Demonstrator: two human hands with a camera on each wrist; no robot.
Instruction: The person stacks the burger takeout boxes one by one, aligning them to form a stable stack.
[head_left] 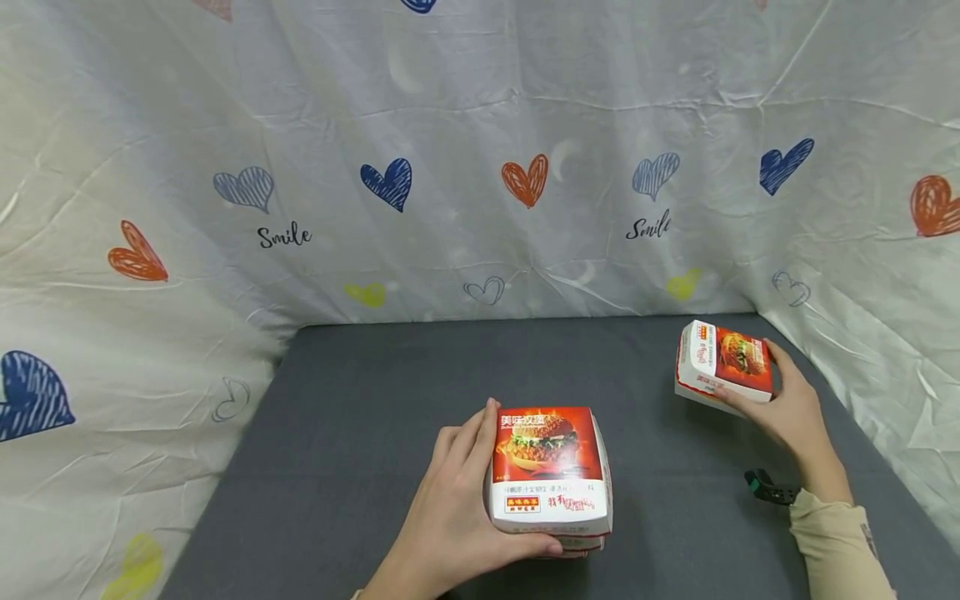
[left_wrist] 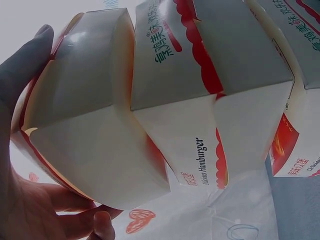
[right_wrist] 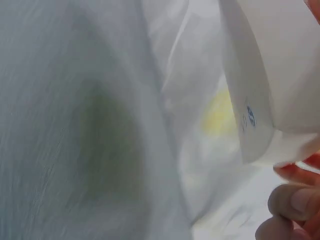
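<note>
My left hand (head_left: 450,508) grips the upper box of a stack, a red and white hamburger box (head_left: 547,446), with the thumb along its near side and fingers on its left side. In the left wrist view, further hamburger boxes (left_wrist: 175,95) line up directly beneath that held box (left_wrist: 82,95); the head view mostly hides them. At the far right, my right hand (head_left: 798,408) holds another hamburger box (head_left: 727,362), tilted, between thumb and fingers. The right wrist view catches a plain white part of this box (right_wrist: 290,65) beside the curled fingers (right_wrist: 295,200).
A dark grey cloth covers the table (head_left: 375,375). Behind it and along both sides hangs a white curtain (head_left: 450,250) printed with hearts and the word Smile. A dark band (head_left: 772,487) circles the right wrist, above a beige sleeve (head_left: 836,537).
</note>
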